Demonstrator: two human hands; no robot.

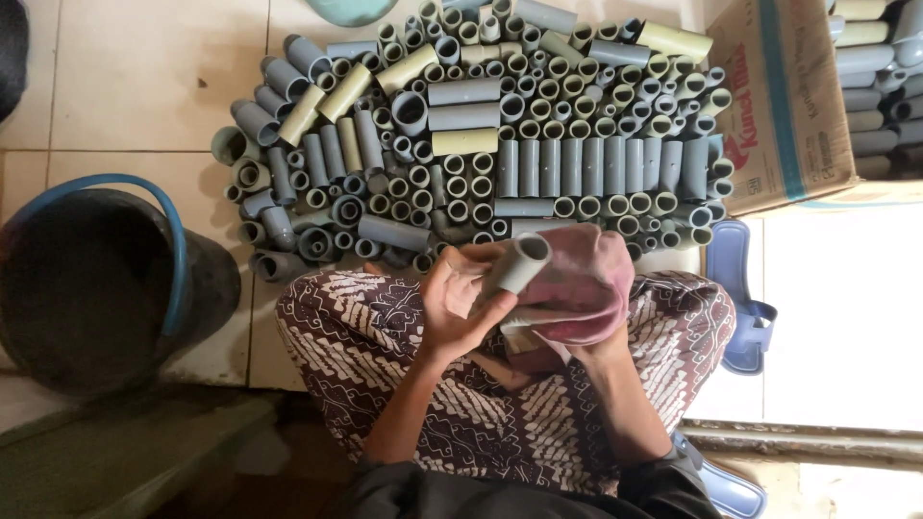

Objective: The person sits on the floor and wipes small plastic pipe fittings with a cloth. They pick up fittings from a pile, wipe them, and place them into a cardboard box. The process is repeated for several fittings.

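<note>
I sit cross-legged in patterned trousers. My left hand (pixel 461 303) grips a short grey pipe piece (pixel 519 264), its open end turned toward me. A faded pink cloth (pixel 582 284) wraps my right hand, which is mostly hidden under it, and presses against the pipe's side. Just beyond my knees lies a large heap of cut pipe pieces (pixel 538 144), grey and yellowish, some standing on end and some lying flat.
A black bucket (pixel 91 288) with a blue handle stands on the tiled floor at my left. A cardboard box (pixel 784 96) sits at the upper right, with more pipe pieces (pixel 880 77) beside it. A blue sandal (pixel 740 288) lies by my right knee.
</note>
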